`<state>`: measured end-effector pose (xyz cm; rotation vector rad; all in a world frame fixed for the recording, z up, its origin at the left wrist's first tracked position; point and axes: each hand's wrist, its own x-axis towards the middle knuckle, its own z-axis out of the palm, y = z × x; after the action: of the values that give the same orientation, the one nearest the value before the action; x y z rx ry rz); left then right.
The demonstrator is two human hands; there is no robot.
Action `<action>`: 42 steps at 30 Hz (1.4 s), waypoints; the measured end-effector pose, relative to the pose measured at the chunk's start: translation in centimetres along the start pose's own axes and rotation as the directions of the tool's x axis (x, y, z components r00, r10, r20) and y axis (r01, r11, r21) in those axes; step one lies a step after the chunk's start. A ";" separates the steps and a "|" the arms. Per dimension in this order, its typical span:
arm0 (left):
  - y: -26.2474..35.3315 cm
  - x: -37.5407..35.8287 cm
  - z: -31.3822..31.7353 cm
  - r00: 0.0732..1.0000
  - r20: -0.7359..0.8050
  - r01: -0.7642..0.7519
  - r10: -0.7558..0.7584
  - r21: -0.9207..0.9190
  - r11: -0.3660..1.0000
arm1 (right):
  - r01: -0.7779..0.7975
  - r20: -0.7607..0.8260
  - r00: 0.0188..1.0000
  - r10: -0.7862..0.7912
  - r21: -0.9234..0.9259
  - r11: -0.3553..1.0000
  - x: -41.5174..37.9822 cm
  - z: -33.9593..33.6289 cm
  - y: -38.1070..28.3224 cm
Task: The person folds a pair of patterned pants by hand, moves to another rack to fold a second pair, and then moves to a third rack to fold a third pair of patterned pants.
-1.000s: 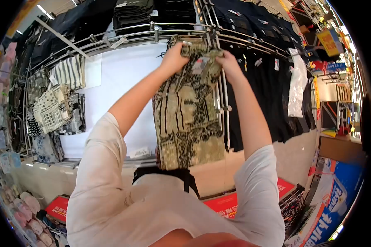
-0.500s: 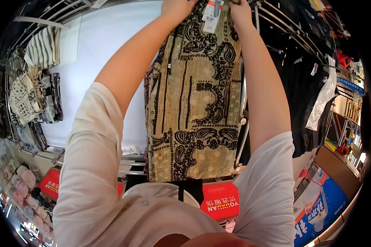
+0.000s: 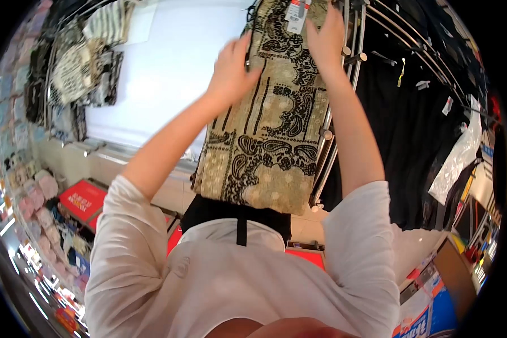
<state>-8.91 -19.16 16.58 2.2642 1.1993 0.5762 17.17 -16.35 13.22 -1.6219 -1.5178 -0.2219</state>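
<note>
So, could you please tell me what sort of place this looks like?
Probably a clothing shop: a printed tag lies on the patterned garment, tagged black garments hang at right, and striped fabric shows at left.

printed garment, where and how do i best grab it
Probably by both long edges of the garment, near the tag: left hand from the left, right hand from the right. It lies long and folded, so a one-sided hold may let layers slip. Rails run close on the right, so a flat approach may help there.
</note>
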 end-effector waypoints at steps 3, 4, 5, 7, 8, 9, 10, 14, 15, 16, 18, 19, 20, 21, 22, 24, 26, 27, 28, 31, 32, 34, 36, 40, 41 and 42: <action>2.6 -13.2 -3.1 0.994 0.052 0.097 -0.101 0.063 0.993 | -0.315 0.211 0.941 0.263 0.274 0.909 -6.6 -5.3 -7.4; 3.5 -17.5 -4.2 0.993 0.010 0.116 -0.116 0.047 0.992 | -0.321 0.285 0.930 0.231 0.328 0.889 -10.1 -6.8 -9.3; 3.7 -22.0 -4.7 0.989 -0.018 0.145 -0.144 0.054 0.988 | -0.466 0.456 0.850 0.263 0.420 0.779 -13.5 -8.7 -11.2; 5.6 -30.2 -7.1 0.981 0.010 0.192 -0.196 0.161 0.968 | -0.496 0.621 0.769 0.152 0.429 0.755 -19.5 -12.8 -15.0; 6.0 -34.0 -8.1 0.977 0.032 0.203 -0.211 0.167 0.965 | -0.504 0.661 0.746 0.085 0.476 0.721 -22.2 -14.3 -16.6; 6.3 -37.4 -8.7 0.970 0.044 0.227 -0.238 0.171 0.959 | -0.540 0.759 0.643 0.105 0.351 0.765 -23.6 -16.3 -18.8; 6.3 -40.3 -9.1 0.953 -0.034 0.302 -0.302 0.197 0.933 | -0.649 0.789 0.596 0.149 0.364 0.668 -26.2 -17.1 -20.4; 5.6 -51.7 -9.4 0.751 0.008 0.638 -0.660 0.250 0.729 | -0.791 0.937 0.342 -0.073 0.329 0.516 -30.5 -18.3 -27.1; 5.2 -54.1 -9.1 0.643 0.061 0.725 -0.764 0.271 0.633 | -0.770 0.933 0.308 -0.189 0.361 0.527 -30.5 -18.3 -28.7; 4.9 -55.6 -9.5 0.490 0.211 0.794 -0.846 0.292 0.533 | -0.617 0.918 0.189 -0.348 0.387 0.685 -29.9 -17.6 -30.2; 4.1 -59.6 -10.2 0.295 0.306 0.884 -0.905 0.272 0.380 | -0.387 0.845 0.018 -0.534 0.499 0.775 -28.2 -15.2 -34.0; 3.2 -62.3 -9.6 0.331 0.346 0.887 -0.878 0.202 0.414 | -0.298 0.796 -0.097 -0.597 0.549 0.781 -27.4 -13.9 -35.9; 2.3 -65.0 -9.2 0.381 0.384 0.878 -0.841 0.135 0.460 | -0.209 0.747 -0.207 -0.631 0.597 0.775 -26.5 -12.6 -38.1; 2.0 -67.8 -8.9 0.437 0.271 0.884 -0.857 0.046 0.466 | -0.067 0.736 -0.218 -0.641 0.644 0.762 -25.5 -11.4 -41.2; 1.9 -70.5 -8.9 0.433 0.236 0.894 -0.870 0.012 0.448 | -0.061 0.761 -0.187 -0.621 0.622 0.780 -25.8 -9.8 -44.1; 1.1 -76.1 -9.1 0.446 0.139 0.894 -0.884 -0.104 0.435 | 0.146 0.744 -0.077 -0.664 0.667 0.731 -25.4 -8.2 -51.5; 1.2 -82.4 -9.9 0.412 0.075 0.899 -0.908 -0.200 0.391 | 0.020 0.770 -0.006 -0.638 0.638 0.770 -28.4 -7.0 -59.2; -0.2 -86.0 -8.2 0.396 0.085 0.903 -0.914 -0.216 0.371 | -0.138 0.810 0.068 -0.582 0.585 0.799 -30.3 -6.4 -62.6; -1.2 -88.8 -7.2 0.383 0.098 0.907 -0.919 -0.228 0.354 | -0.234 0.768 0.061 -0.638 0.632 0.738 -33.0 -5.9 -65.9; 0.8 -94.9 -12.8 0.284 0.110 0.913 -0.953 -0.333 0.234 | -0.118 0.693 -0.177 -0.699 0.690 0.714 -41.0 -9.5 -76.5; 1.4 -96.6 -14.7 0.276 0.099 0.909 -0.956 -0.349 0.227 | -0.056 0.624 -0.354 -0.697 0.730 0.681 -44.0 -10.5 -79.0; 1.8 -99.9 -17.2 0.050 0.087 0.954 -0.995 -0.298 0.022 | -0.004 0.278 -0.599 -0.751 0.937 0.350 -49.0 -12.0 -82.6; 0.5 -102.7 -17.7 0.006 0.041 0.936 -0.999 -0.352 -0.008 | -0.083 0.095 -0.685 -0.722 0.975 0.208 -52.3 -13.4 -86.0; -2.9 -106.0 -17.5 -0.021 -0.278 0.865 -0.960 -0.487 0.122 | -0.126 0.040 -0.823 -0.566 0.960 0.251 -54.4 -12.8 -91.8; -3.3 -105.9 -19.5 0.016 -0.249 0.844 -0.968 -0.515 0.147 | -0.105 0.084 -0.809 -0.582 0.953 0.283 -54.1 -11.7 -93.2; -4.0 -105.6 -21.7 0.048 -0.219 0.824 -0.975 -0.542 0.162 | -0.093 0.120 -0.793 -0.597 0.945 0.314 -54.0 -10.4 -94.5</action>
<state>-78.91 -101.23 17.43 0.5818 2.3341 0.7389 -74.11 -74.72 28.02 0.7986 -3.2964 1.4770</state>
